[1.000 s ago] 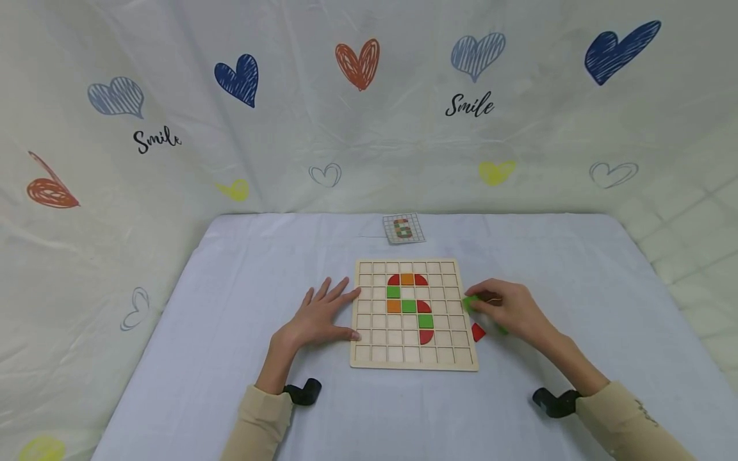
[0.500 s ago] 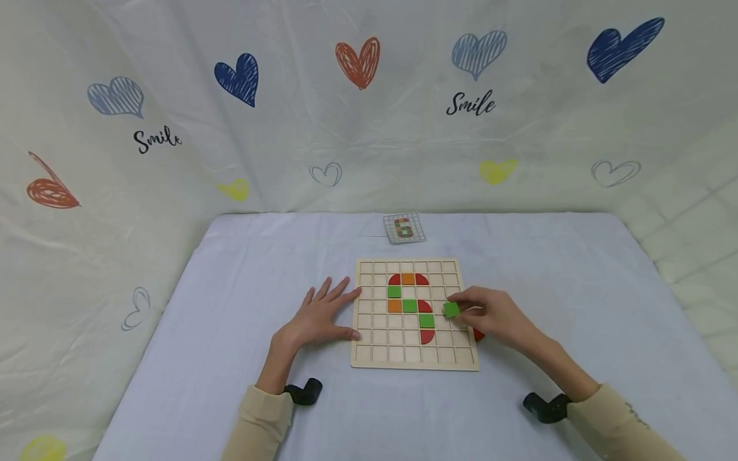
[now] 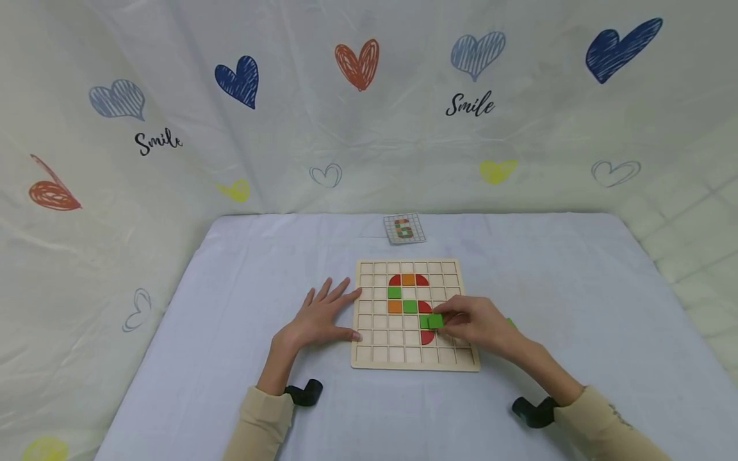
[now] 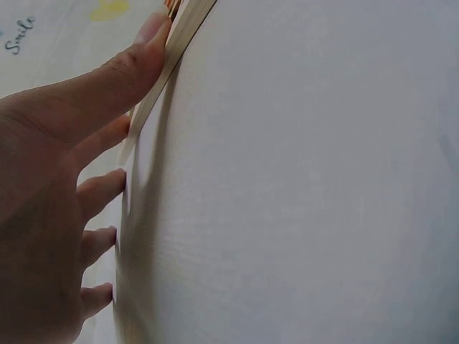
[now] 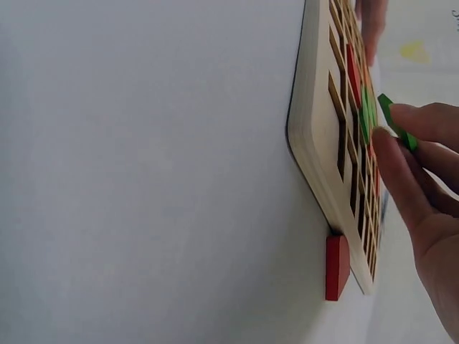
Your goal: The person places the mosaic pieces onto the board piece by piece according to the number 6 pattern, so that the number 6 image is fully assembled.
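A wooden grid board lies on the table, with several red, orange and green tiles set in its cells. My right hand pinches a green square tile between thumb and fingers. In the head view that tile partly covers a green tile in the board; the right wrist view shows the held tile tilted, above the board's surface. My left hand has its fingers spread at the board's left side. Its thumb and index finger touch the board's edge.
A small card printed with a coloured grid pattern lies beyond the board. One red tile rests against the board's right side, hidden by my hand in the head view. A bit of green tile shows behind my right wrist.
My right hand has carried the green tile leftward from the board's right edge to over the tiles near its middle. The left hand has stayed in place.
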`<move>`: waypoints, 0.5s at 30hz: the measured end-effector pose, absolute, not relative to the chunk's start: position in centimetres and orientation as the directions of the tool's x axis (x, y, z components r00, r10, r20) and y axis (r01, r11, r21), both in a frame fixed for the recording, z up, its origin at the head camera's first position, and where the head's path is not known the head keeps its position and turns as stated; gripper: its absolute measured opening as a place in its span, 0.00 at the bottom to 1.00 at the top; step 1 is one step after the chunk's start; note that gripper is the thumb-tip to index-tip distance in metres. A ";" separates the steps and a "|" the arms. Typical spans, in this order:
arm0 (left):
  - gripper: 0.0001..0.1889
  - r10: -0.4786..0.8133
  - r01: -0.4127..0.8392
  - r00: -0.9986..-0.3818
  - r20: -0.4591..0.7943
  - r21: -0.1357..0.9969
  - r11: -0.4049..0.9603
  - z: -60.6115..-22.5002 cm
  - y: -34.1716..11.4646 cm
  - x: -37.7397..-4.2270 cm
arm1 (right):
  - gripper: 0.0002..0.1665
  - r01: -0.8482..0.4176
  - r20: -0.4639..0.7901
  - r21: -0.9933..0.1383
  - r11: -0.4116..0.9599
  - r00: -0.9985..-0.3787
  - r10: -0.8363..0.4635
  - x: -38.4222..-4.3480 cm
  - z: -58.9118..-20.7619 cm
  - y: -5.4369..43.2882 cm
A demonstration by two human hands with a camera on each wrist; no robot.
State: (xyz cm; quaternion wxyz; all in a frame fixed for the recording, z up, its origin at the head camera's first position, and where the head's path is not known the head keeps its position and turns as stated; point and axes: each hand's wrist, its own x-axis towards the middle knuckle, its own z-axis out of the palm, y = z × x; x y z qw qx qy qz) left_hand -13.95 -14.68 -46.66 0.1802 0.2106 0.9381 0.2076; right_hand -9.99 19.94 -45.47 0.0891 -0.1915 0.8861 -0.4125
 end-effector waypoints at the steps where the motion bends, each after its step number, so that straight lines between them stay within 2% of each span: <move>1: 0.49 0.471 0.321 -0.846 -0.250 0.466 0.825 -46.7 -14.7 -14.0 | 0.18 -0.281 0.006 -0.758 0.589 -0.905 -0.425 -10.0 -45.5 19.8; 15: 0.49 0.471 0.321 -0.843 -0.258 0.461 0.827 -46.5 -14.7 -14.0 | 0.16 -0.409 0.058 -0.703 0.582 -0.848 -0.526 -10.2 -46.4 18.2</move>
